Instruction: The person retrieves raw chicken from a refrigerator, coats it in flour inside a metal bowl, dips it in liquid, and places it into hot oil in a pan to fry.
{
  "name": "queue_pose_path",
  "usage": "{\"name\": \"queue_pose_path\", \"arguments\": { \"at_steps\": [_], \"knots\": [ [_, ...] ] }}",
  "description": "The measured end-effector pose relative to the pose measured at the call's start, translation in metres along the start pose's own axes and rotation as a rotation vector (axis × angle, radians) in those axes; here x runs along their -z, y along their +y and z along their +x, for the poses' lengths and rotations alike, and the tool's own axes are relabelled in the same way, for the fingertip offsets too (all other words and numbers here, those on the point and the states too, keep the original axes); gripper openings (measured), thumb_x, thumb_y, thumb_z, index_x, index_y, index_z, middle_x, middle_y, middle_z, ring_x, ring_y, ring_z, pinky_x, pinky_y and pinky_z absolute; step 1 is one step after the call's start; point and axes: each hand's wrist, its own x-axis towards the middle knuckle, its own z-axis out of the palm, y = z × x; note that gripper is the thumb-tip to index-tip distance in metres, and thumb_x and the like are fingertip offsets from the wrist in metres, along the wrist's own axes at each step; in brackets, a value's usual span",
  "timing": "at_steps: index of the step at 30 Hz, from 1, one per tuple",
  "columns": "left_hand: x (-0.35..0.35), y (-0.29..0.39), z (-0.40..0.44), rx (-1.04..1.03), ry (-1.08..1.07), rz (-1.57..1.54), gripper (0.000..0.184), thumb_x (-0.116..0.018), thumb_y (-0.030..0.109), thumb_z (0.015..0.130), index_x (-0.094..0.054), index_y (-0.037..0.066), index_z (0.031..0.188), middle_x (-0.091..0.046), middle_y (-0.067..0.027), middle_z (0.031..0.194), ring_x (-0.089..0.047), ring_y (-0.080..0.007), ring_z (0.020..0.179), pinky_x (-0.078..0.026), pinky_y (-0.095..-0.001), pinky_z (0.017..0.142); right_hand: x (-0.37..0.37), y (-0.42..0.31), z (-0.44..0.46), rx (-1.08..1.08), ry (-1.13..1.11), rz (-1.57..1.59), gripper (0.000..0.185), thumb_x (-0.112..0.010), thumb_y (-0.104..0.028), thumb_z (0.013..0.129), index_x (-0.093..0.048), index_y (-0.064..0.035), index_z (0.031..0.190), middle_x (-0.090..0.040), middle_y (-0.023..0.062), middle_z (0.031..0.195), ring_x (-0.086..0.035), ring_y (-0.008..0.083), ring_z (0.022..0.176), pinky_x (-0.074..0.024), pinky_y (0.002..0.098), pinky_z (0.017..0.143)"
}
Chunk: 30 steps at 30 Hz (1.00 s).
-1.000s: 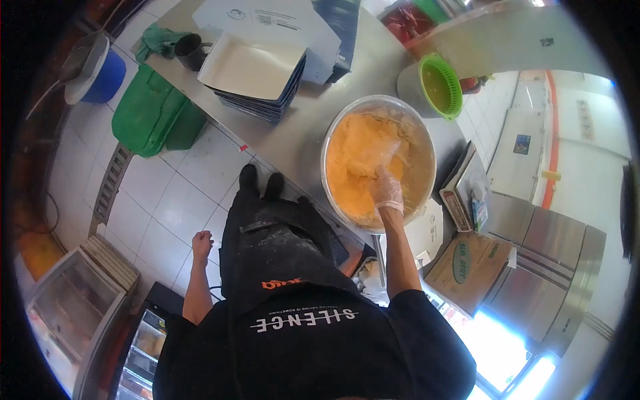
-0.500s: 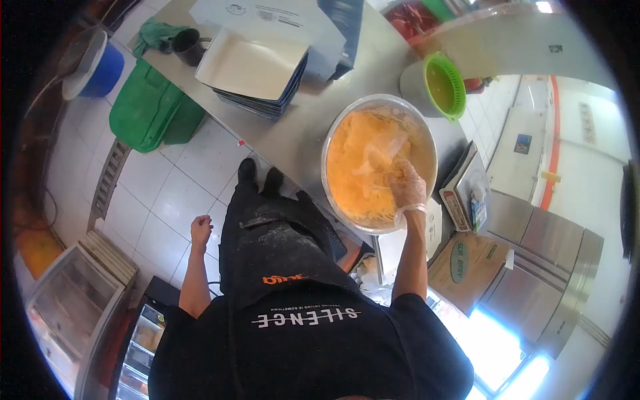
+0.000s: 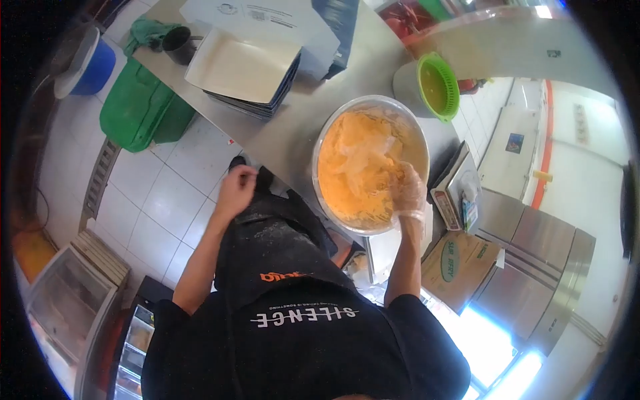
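Note:
My right hand (image 3: 409, 191), in a clear plastic glove, is inside a large round metal bowl (image 3: 316, 163) of orange powder (image 3: 343, 193). Its fingers curl down at the powder, and what they grip is hard to make out. A pale, translucent, film-like shape (image 3: 369, 150) lies over the powder beyond the fingers. Bare and raised over the dark apron (image 3: 273, 233), my left hand (image 3: 237, 191) has its fingers curled in, with nothing visible in them. It is left of the bowl, apart from it.
The bowl stands on a metal table (image 3: 293, 143). Stacked card trays (image 3: 247, 67), a dark mug (image 3: 179, 45) and a green cloth (image 3: 148, 33) are on the left part. A grey bucket with a green basket (image 3: 437, 87) stands beyond the bowl. A green bin (image 3: 137, 110) is on the floor.
My left hand has risen from my side towards the table edge and inwards. My right hand stays in the bowl, and the translucent shape on the powder has shifted.

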Motion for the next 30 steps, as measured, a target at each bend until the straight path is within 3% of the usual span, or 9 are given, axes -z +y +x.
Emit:
{"name": "queue_pose_path", "arguments": {
  "at_steps": [4, 10, 16, 19, 22, 24, 25, 26, 30],
  "knots": [
    [-0.035, 0.064, -0.003, -0.075, -0.260, 0.031, 0.023, -0.061, 0.015, 0.092, -0.063, 0.001, 0.110, -0.070, -0.0112, 0.098, -0.067, -0.0197, 0.088, -0.052, -0.0318, 0.079, -0.059, -0.028, -0.031, 0.321, -0.356, -0.397, 0.025, -0.056, -0.012, 0.086, -0.059, -0.0062, 0.111, -0.067, 0.0193, 0.096, -0.066, 0.0390, 0.082, -0.0535, 0.0446, 0.072],
    [-0.021, 0.056, -0.008, -0.025, -0.370, -0.039, 0.024, -0.062, 0.017, 0.094, -0.063, 0.001, 0.111, -0.070, -0.0101, 0.097, -0.066, -0.0168, 0.087, -0.053, -0.0314, 0.079, -0.013, -0.043, -0.005, 0.154, -0.378, 0.209, 0.027, -0.067, -0.013, 0.085, -0.062, -0.0037, 0.109, -0.069, 0.0173, 0.102, -0.069, 0.0349, 0.090, -0.0548, 0.0384, 0.074],
    [0.093, -0.179, -0.015, 0.177, 0.085, -0.208, 0.029, -0.060, 0.021, 0.096, -0.062, 0.001, 0.117, -0.068, -0.0092, 0.101, -0.065, -0.0191, 0.090, -0.053, -0.0329, 0.080, 0.072, -0.043, 0.017, 0.005, -0.182, 0.327, 0.029, -0.070, -0.013, 0.087, -0.063, -0.0037, 0.114, -0.069, 0.0099, 0.093, -0.066, 0.0194, 0.080, -0.0520, 0.0311, 0.069],
    [0.171, -0.397, -0.089, 0.556, 0.554, -0.134, 0.017, -0.057, 0.015, 0.092, -0.066, 0.003, 0.103, -0.063, -0.0044, 0.083, -0.059, -0.0148, 0.074, -0.050, -0.0298, 0.062, 0.113, -0.081, 0.009, -0.226, -0.230, 0.699, 0.025, -0.067, -0.006, 0.090, -0.061, -0.0025, 0.115, -0.063, 0.0017, 0.090, -0.056, 0.0085, 0.073, -0.0461, 0.0216, 0.060],
    [0.210, -0.434, -0.181, 1.084, 0.735, -0.511, 0.025, -0.056, 0.017, 0.093, -0.065, 0.007, 0.115, -0.063, -0.0034, 0.083, -0.058, -0.0129, 0.061, -0.048, -0.0272, 0.047, 0.134, -0.157, -0.007, -0.189, -0.136, 0.753, 0.028, -0.069, -0.007, 0.088, -0.061, 0.0000, 0.114, -0.065, 0.0025, 0.093, -0.058, 0.0079, 0.079, -0.0484, 0.0225, 0.067],
    [0.218, -0.491, -0.258, 0.722, 0.169, -1.050, 0.040, -0.056, 0.036, 0.097, -0.048, 0.014, 0.129, -0.062, -0.0056, 0.091, -0.058, -0.0159, 0.062, -0.054, -0.0337, 0.051, 0.128, -0.202, -0.022, -0.040, -0.112, 0.620, 0.028, -0.070, -0.006, 0.086, -0.062, 0.0019, 0.111, -0.065, 0.0043, 0.094, -0.059, 0.0100, 0.083, -0.0498, 0.0243, 0.070],
    [0.227, -0.456, -0.258, 1.156, 0.022, -1.161, 0.050, -0.052, 0.047, 0.097, -0.048, 0.012, 0.132, -0.064, -0.0108, 0.098, -0.063, -0.0251, 0.080, -0.057, -0.0472, 0.072, 0.121, -0.246, -0.031, 0.050, -0.108, 0.593, 0.028, -0.071, -0.005, 0.084, -0.062, 0.0019, 0.110, -0.066, 0.0049, 0.094, -0.060, 0.0109, 0.085, -0.0502, 0.0255, 0.072],
    [0.224, -0.437, -0.268, 1.054, -0.074, -1.170, 0.063, -0.048, 0.056, 0.096, -0.045, 0.008, 0.136, -0.064, -0.0159, 0.108, -0.062, -0.0313, 0.097, -0.052, -0.0536, 0.090, 0.109, -0.291, -0.035, 0.153, -0.099, 0.584, 0.029, -0.071, -0.005, 0.083, -0.063, 0.0019, 0.109, -0.066, 0.0055, 0.094, -0.061, 0.0119, 0.086, -0.0507, 0.0266, 0.074],
    [0.283, -0.372, -0.257, 0.971, 0.030, -0.601, 0.058, -0.049, 0.053, 0.096, -0.054, 0.005, 0.128, -0.064, -0.0172, 0.114, -0.064, -0.0257, 0.098, -0.053, -0.0439, 0.086, 0.032, -0.448, -0.039, 0.374, -0.312, 0.747, 0.029, -0.071, -0.004, 0.081, -0.063, 0.0012, 0.108, -0.067, 0.0088, 0.093, -0.061, 0.0128, 0.084, -0.0508, 0.0279, 0.074]
  ]
}}
